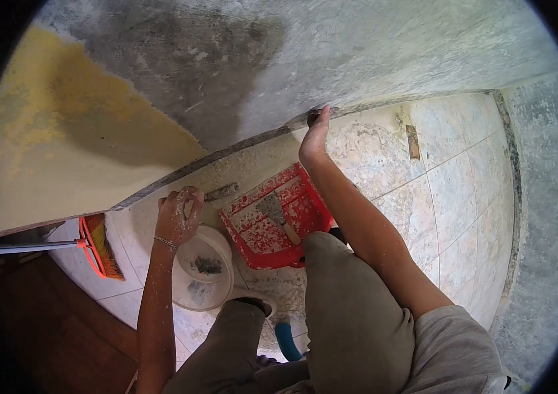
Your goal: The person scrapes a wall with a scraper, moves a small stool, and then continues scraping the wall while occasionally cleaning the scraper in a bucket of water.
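My right hand point(316, 136) reaches to the foot of the grey wall, its fingers close together against a small dark object point(313, 117) that I cannot name. Over the floor beside the wall, my left hand point(179, 215) is closed with curled fingers. A narrow, grey-crusted strip point(221, 192) lies right by its fingertips; whether the hand grips it cannot be made out. Below that hand stands a whitish round bucket point(226, 289) with grey material inside. Between my hands sits a red dustpan point(252, 259) covered in pale flakes, with a putty knife point(279, 215) lying in it.
The wall point(200, 85) is part bare grey, part yellow paint point(88, 98). An orange broom point(98, 249) lies at left. A brown strip point(413, 142) lies on the dusty tiles point(456, 177). A second wall point(548, 217) closes off the right. My knees bend close to the dustpan.
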Demonstrator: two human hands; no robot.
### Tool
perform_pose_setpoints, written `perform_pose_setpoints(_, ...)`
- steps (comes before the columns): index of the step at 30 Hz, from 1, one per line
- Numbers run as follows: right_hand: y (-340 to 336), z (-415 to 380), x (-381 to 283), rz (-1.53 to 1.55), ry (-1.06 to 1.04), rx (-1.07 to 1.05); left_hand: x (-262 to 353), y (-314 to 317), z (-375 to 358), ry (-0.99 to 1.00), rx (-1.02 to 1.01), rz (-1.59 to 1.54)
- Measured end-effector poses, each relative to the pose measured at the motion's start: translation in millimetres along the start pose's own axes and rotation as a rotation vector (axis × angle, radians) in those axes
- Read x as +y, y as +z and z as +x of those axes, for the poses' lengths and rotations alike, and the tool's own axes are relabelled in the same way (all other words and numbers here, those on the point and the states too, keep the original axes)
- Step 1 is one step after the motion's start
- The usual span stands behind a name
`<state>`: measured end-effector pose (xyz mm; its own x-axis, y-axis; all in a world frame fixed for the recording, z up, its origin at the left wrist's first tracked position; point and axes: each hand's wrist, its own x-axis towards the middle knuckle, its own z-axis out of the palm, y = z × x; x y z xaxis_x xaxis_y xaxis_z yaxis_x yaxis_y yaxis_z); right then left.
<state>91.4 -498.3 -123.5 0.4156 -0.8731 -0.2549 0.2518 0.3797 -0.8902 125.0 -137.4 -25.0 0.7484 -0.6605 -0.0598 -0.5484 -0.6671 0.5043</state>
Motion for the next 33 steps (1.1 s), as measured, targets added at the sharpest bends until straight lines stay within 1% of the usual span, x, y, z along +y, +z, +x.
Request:
perform_pose_setpoints(4,10,-18,-27,0.034,0.033,-0.016,1,0,-1,-0.002,-0.004,-0.01)
perform_pose_setpoints(6,19,-25,-34,0.154,0.008,-0.048,0,-2,-1,0.029,-0.013,0.0)
perform_pose_setpoints(7,24,-26,-42,0.154,0.008,-0.049,1,-2,0,0.029,-0.013,0.0)
perform_pose_setpoints(9,31,-28,-56,0.202,0.061,0.004,2,-2,0,0.009,-0.015,-0.023)
perform_pose_setpoints(12,22,-25,-63,0.205,0.062,-0.029,7,-5,1,-0.029,-0.032,-0.016)
perform_pose_setpoints(13,23,-26,-60,0.206,0.06,-0.026,7,-5,2,-0.026,-0.034,-0.016)
perform_pose_setpoints(15,26,-31,-49,0.264,0.038,-0.095,6,-4,1,-0.024,-0.024,-0.025)
perform_pose_setpoints(17,32,-29,-57,0.244,0.033,-0.09,4,-3,0,-0.008,-0.04,0.001)
perform_pose_setpoints(19,31,-33,-65,0.14,0.076,0.018,3,-2,0,0.009,-0.061,0.036)
perform_pose_setpoints(20,31,-38,-63,0.144,0.076,0.022,4,-2,0,0.01,-0.035,0.017)
perform_pose_setpoints(22,32,-46,-59,0.216,0.046,-0.096,3,-2,0,0.01,-0.014,-0.004)
perform_pose_setpoints(23,32,-43,-62,0.215,0.044,-0.098,3,-1,0,0.028,-0.021,0.007)
perform_pose_setpoints(25,31,-34,-67,0.177,0.095,-0.033,4,-2,0,0.045,-0.025,0.021)
perform_pose_setpoints(26,29,-35,-67,0.179,0.096,-0.032,6,-4,-1,0.005,-0.061,0.018)
perform_pose_setpoints(27,28,-36,-65,0.223,0.067,-0.051,7,-5,1,-0.034,-0.094,0.016)
perform_pose_setpoints(29,26,-35,-61,0.266,0.041,-0.064,4,-6,2,-0.025,-0.089,0.021)
perform_pose_setpoints(31,26,-27,-63,0.259,0.049,-0.004,3,-3,0,-0.017,-0.078,0.015)
perform_pose_setpoints(33,23,-27,-66,0.299,0.037,-0.039,2,-2,1,0.016,-0.086,0.038)
